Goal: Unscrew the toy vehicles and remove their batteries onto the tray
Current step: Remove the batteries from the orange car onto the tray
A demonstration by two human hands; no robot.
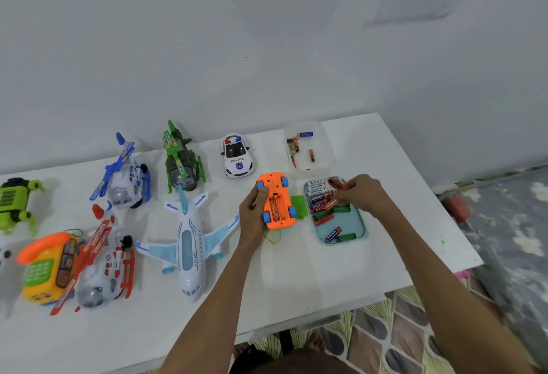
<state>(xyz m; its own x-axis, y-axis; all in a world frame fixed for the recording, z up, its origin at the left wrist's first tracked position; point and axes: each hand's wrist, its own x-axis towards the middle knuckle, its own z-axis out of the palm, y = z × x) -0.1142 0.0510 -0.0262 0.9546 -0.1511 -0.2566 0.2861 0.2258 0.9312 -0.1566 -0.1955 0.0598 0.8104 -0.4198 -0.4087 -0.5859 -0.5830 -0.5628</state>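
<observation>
1. The white bench [326, 278] carries every item. Vehicles not in hand, among them the toy airplane [188, 243] and the police car [237, 155], stand to the left of and behind the work area.

2. The teal tray [360, 225] lies at the right and holds many removed batteries. A clear tub [321, 163] with a few more stands just behind it.

3. The left grip [252, 210] is curled round the left flank of the orange toy car [275, 195]. The car lies on its roof just left of the tray, with its battery bay open.

4. The right grip [363, 194] hovers over the tray. It is pinching what appears to be a red-handled screwdriver [338, 184]. Whether it also holds a cell cannot be told.

5. The green battery cover [298, 206] lies between car and tray, so unscrewing of this vehicle is judged done.

6. One orange battery [274, 206] sits in the bay, and the slot beside it looks empty.

Procedure for the present step:
- Keep the car pinned flat so that it cannot roll on its wheels.
- Park the screwdriver before reaching in.
- Lift the cell from its spring end.
- Lay it in a bare part of the tray.

Caution: do not mislay the cover or its screw, which is not visible.
</observation>
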